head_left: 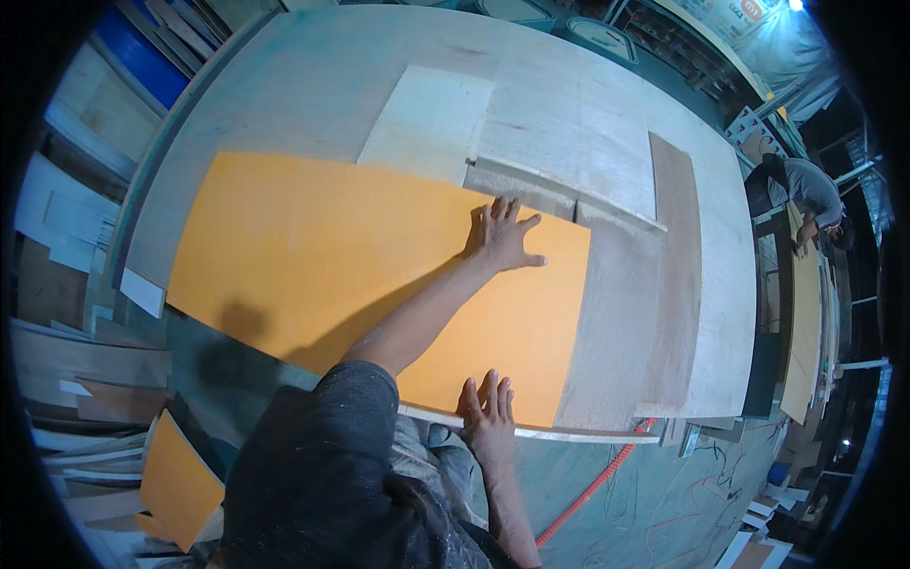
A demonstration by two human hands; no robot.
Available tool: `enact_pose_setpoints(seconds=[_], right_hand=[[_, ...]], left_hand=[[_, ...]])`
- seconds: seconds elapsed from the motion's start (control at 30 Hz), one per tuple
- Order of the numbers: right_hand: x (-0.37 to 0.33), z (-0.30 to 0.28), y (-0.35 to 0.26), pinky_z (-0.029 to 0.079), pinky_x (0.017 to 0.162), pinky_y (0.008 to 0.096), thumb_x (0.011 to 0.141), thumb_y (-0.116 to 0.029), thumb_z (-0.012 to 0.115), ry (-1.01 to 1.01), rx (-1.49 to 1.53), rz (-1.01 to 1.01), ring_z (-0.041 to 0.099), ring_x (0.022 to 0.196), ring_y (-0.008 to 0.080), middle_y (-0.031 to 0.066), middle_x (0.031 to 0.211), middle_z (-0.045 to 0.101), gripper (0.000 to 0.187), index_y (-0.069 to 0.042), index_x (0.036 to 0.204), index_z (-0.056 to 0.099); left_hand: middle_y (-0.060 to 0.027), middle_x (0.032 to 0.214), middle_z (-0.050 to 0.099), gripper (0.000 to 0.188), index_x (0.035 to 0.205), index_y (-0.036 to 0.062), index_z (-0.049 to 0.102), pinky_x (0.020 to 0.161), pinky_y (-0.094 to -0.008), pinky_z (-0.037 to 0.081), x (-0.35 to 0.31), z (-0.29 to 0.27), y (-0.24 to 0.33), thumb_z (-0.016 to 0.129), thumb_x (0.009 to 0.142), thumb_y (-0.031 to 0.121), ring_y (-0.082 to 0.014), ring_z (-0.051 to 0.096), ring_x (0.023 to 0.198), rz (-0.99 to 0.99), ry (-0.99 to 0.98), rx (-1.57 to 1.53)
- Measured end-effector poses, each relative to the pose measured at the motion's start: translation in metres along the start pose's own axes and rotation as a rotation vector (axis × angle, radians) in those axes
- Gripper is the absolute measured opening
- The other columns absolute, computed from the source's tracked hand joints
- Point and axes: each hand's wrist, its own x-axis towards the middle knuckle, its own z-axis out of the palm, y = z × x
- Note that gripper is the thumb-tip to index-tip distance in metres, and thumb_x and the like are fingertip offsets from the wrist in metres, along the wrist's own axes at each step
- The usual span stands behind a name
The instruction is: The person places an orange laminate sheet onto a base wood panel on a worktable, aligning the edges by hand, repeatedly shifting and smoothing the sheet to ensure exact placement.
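Note:
A large orange sheet [294,228] lies flat across the left and middle of a big pale worktable [284,85]. My left arm reaches over it. My left hand [502,237] rests near the sheet's far edge, its fingers spread and bent and the thumb pointing right. At the near edge, my right hand [488,417] lies with fingers extended over the orange surface and the heel of the hand at the edge. Neither hand grasps anything. Just beyond my left hand, a narrow wooden strip [569,192] lies on the boards.
A brown board [675,237] and a pale panel [427,123] lie on the table. A red coiled hose [588,493] hangs by the near edge. Offcuts, including an orange piece [175,484], stand at lower left. Another person [810,194] bends over a bench at right.

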Motion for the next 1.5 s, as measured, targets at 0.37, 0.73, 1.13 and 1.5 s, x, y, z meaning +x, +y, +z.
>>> enact_pose_setpoints(seconds=[0.37,0.73,1.13,1.5], right_hand=[[0.002,-0.013,0.002,0.031,0.124,0.0581,0.075,-0.054,0.084,0.026,-0.058,-0.025,0.033,0.151,0.0509,0.0257,0.165,0.034,0.092,-0.013,0.152,0.054],[-0.019,-0.081,0.095,0.049,0.096,0.0517,0.094,-0.042,0.073,0.470,0.091,0.644,0.064,0.112,0.0376,0.0195,0.120,0.067,0.046,-0.006,0.122,0.072],[-0.026,-0.068,0.118,0.055,0.071,0.0489,0.093,-0.044,0.070,0.257,0.137,0.601,0.070,0.078,0.0386,0.0151,0.095,0.071,0.038,-0.007,0.093,0.076],[-0.026,-0.059,0.122,0.057,0.078,0.0460,0.095,-0.040,0.068,0.384,0.357,0.539,0.072,0.086,0.0348,0.0139,0.096,0.073,0.037,-0.005,0.102,0.077]], left_hand=[[-0.0194,0.174,0.015,0.101,0.166,0.0308,0.031,0.124,-0.0628,0.013,-0.009,-0.040,0.000,0.064,0.083,0.079,-0.0423,0.008,0.160,0.009,-0.099,0.141],[-0.0133,0.130,0.065,0.068,0.129,0.0090,0.061,0.097,-0.0487,0.054,-0.365,-0.110,-0.299,0.078,0.087,0.060,-0.0377,0.064,0.116,-1.170,0.900,0.345],[-0.0172,0.145,0.060,0.063,0.145,-0.0095,0.045,0.094,-0.0514,0.061,-0.360,-0.075,-0.258,0.055,0.108,0.040,-0.0359,0.065,0.122,-1.169,1.055,-1.321],[-0.0193,0.133,0.066,0.055,0.135,-0.0140,0.048,0.088,-0.0504,0.065,-0.364,-0.098,-0.232,0.055,0.107,0.032,-0.0360,0.071,0.110,-1.224,1.206,-1.061]])
